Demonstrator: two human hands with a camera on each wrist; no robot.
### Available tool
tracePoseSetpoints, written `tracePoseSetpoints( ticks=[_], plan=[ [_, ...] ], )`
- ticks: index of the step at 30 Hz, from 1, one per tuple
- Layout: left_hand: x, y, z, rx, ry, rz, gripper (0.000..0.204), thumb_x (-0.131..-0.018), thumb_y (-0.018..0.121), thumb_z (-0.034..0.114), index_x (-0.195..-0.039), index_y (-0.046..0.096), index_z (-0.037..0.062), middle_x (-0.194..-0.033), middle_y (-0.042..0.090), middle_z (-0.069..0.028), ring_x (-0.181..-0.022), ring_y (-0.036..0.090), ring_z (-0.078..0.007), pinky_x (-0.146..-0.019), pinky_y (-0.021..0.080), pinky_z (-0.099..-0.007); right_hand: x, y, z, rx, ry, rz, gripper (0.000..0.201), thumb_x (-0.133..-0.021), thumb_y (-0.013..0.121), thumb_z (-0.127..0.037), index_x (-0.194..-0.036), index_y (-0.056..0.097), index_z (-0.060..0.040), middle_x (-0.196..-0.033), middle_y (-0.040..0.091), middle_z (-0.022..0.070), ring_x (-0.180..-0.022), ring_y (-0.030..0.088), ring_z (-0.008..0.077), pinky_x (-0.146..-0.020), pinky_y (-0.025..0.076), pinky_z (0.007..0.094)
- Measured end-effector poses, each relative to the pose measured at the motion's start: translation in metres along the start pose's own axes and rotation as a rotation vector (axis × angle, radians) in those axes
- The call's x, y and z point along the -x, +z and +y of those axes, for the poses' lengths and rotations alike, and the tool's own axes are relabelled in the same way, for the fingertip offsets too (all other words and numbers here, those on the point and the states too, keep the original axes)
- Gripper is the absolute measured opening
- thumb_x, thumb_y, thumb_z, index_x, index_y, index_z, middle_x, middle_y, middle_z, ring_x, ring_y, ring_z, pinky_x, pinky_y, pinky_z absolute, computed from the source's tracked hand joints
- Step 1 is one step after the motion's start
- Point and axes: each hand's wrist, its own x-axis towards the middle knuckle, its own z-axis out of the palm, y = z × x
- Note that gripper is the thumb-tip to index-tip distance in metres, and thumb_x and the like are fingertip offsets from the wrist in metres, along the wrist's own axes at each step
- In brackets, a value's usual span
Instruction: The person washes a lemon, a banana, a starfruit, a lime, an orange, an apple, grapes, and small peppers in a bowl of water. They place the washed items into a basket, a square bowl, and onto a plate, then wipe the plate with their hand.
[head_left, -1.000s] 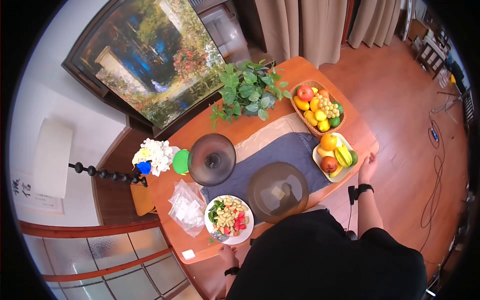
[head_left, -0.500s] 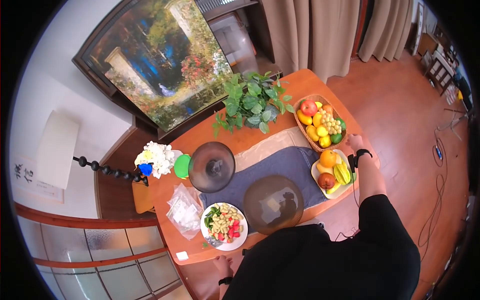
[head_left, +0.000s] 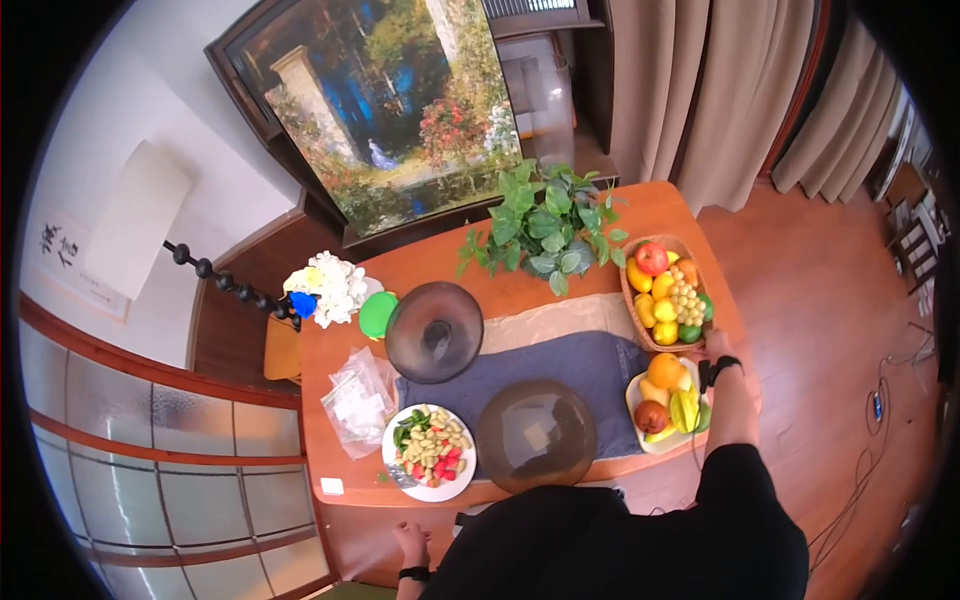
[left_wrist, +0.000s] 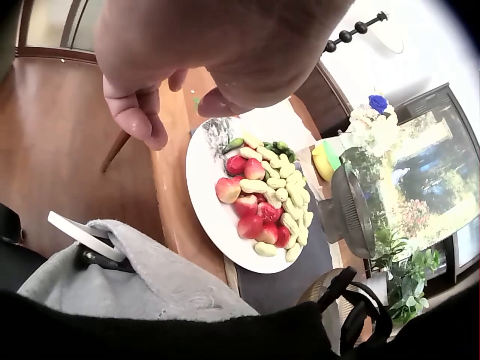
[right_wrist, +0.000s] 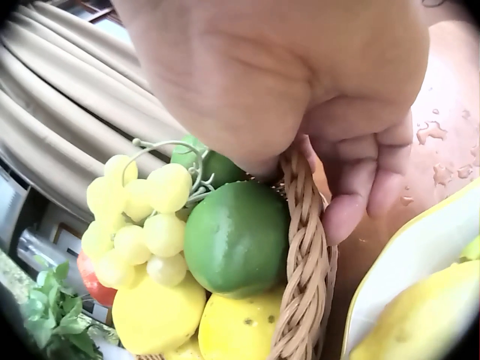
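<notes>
My right hand (right_wrist: 300, 82) is at the rim of the wicker basket (right_wrist: 304, 262), thumb on the fruit side and fingers curled down outside, gripping it. Inside lie a green fruit (right_wrist: 237, 238), pale grapes (right_wrist: 142, 217) and yellow fruit (right_wrist: 159, 309). In the head view the basket (head_left: 632, 310) stands at the table's right, with my right hand (head_left: 716, 346) at its near right corner. My left hand (head_left: 411, 543) hangs off the table's front edge, loosely curled and empty; in the left wrist view the hand (left_wrist: 210, 52) is near the white plate (left_wrist: 206, 201) of peanuts and red fruit.
A fruit dish (head_left: 655, 443) sits just in front of the basket. Two dark translucent round vessels, one at the back (head_left: 434, 350) and one in front (head_left: 535, 462), rest by the blue cloth (head_left: 590, 362). A leafy plant (head_left: 545, 225), white flowers (head_left: 340, 290) and plastic bags (head_left: 358, 400) stand around.
My right hand has moved from beside the fruit dish up to the basket and now grips its rim. The left hand has shifted slightly left and down. The head view has turned.
</notes>
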Motion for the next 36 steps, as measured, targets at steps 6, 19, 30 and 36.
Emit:
tracePoseSetpoints(
  ticks=[6, 19, 30, 36],
  plan=[
    [-0.002, 0.011, 0.019, -0.032, 0.141, 0.000, 0.041, -0.089, 0.047, 0.006, -0.128, 0.034, 0.0019, -0.097, 0.053, -0.0142, -0.061, 0.060, -0.0203, -0.048, 0.047, -0.0299, -0.008, 0.017, -0.011, -0.243, -0.018, -0.127, 0.023, -0.097, 0.051, -0.021, -0.104, 0.057, 0.0001, -0.078, 0.065, 0.0129, -0.062, 0.066, 0.0224, -0.058, 0.057, 0.0338],
    [-0.018, 0.008, 0.021, 0.008, 0.175, -0.040, 0.043, -0.088, 0.048, 0.004, -0.128, 0.033, 0.0014, -0.098, 0.052, -0.0138, -0.061, 0.060, -0.0192, -0.048, 0.047, -0.0273, 0.031, -0.005, -0.021, -0.288, -0.086, -0.140, 0.022, -0.099, 0.049, -0.021, -0.113, 0.055, -0.0048, -0.091, 0.066, 0.0078, -0.070, 0.064, 0.0181, -0.066, 0.057, 0.0345],
    [-0.027, 0.019, 0.060, -0.007, 0.272, -0.103, 0.045, -0.088, 0.048, 0.003, -0.131, 0.035, -0.0006, -0.104, 0.050, -0.0149, -0.067, 0.060, -0.0199, -0.056, 0.049, -0.0290, 0.070, -0.019, -0.045, -0.186, -0.164, -0.198, 0.022, -0.101, 0.047, -0.021, -0.111, 0.059, -0.0059, -0.086, 0.065, 0.0044, -0.065, 0.060, 0.0139, -0.062, 0.053, 0.0281],
    [-0.041, 0.042, 0.078, 0.049, 0.518, -0.135, 0.043, -0.089, 0.049, 0.003, -0.130, 0.037, 0.0001, -0.106, 0.053, -0.0145, -0.069, 0.060, -0.0175, -0.056, 0.048, -0.0290, 0.107, -0.034, -0.056, -0.130, -0.195, -0.205, 0.024, -0.101, 0.047, -0.020, -0.115, 0.058, -0.0052, -0.084, 0.065, 0.0020, -0.065, 0.060, 0.0113, -0.060, 0.051, 0.0272]
  ],
)
